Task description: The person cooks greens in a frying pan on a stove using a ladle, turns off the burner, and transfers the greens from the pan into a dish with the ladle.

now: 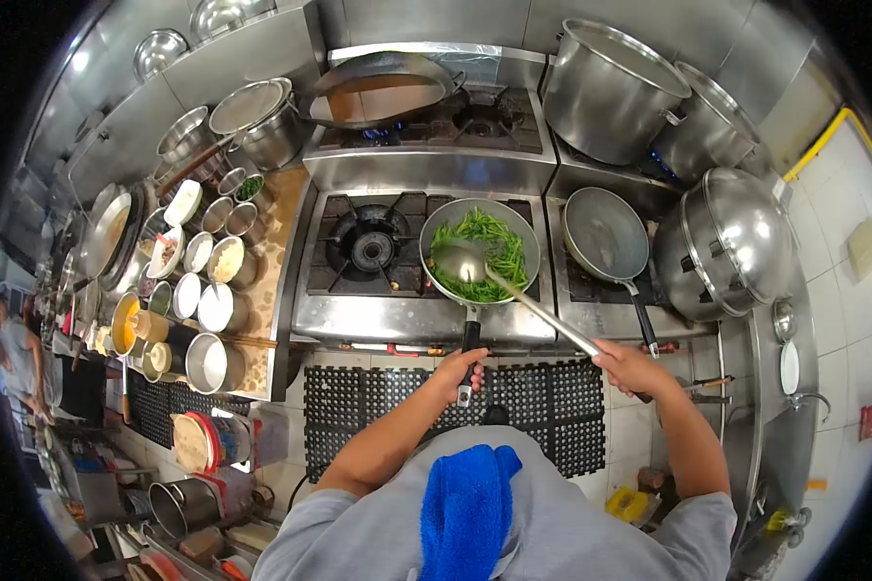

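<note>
A round frying pan [528,232] with green vegetable stalks [499,229] in it sits over the middle of the stove. My left hand [460,376] is wrapped round its black handle [471,337]. In my right hand [632,368] is the long metal handle of a ladle [463,261]. The ladle's bowl rests over the left part of the stalks, back side up, and hides what lies beneath it.
Left of the pan is a bare burner [371,250]. A second pan [606,232] and a large domed steel pot [736,242] stand to the right. Behind are a wok [383,92] and tall pots [620,92]. Containers crowd the left counter [286,223]. A person [19,358] is at far left.
</note>
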A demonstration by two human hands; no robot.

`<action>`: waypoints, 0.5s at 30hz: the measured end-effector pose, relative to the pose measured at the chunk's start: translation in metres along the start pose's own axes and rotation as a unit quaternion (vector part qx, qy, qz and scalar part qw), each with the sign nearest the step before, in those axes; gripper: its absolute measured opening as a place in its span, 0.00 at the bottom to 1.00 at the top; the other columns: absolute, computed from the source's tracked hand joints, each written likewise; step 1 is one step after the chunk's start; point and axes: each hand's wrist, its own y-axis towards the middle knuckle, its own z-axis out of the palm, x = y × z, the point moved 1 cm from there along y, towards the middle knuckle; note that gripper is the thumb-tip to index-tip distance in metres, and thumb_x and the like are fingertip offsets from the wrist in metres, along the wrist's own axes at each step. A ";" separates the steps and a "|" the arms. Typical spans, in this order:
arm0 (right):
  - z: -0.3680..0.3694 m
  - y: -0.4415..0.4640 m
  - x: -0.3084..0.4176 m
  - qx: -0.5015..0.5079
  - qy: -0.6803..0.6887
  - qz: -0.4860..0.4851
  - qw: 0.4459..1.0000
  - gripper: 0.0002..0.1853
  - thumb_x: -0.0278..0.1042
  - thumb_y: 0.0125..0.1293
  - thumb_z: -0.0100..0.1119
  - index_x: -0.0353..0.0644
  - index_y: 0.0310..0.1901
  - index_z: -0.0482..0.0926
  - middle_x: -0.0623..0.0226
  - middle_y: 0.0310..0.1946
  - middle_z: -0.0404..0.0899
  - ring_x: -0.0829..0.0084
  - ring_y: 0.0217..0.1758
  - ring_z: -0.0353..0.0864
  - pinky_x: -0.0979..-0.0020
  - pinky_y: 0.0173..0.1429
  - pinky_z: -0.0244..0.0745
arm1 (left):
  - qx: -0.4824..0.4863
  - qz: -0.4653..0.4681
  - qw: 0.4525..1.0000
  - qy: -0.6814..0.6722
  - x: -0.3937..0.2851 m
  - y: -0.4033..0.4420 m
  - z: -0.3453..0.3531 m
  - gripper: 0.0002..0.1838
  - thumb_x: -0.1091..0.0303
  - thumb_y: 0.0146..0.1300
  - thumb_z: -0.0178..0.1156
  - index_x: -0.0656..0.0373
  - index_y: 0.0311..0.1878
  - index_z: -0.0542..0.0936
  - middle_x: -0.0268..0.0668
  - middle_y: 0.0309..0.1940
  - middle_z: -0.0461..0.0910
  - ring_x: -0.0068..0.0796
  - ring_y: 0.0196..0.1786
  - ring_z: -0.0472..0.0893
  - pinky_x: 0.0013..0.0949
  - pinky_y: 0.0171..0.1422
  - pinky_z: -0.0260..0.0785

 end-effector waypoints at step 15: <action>0.020 -0.017 -0.044 -0.120 -0.119 0.004 0.986 0.24 0.50 0.68 0.51 0.55 0.64 0.68 0.47 0.39 0.80 0.46 0.43 0.79 0.56 0.47 0.72 | 0.001 0.021 0.999 0.032 0.002 0.000 -0.004 0.12 0.60 0.62 0.62 0.55 0.40 0.70 0.29 0.18 0.69 0.18 0.16 0.68 0.25 0.17 0.63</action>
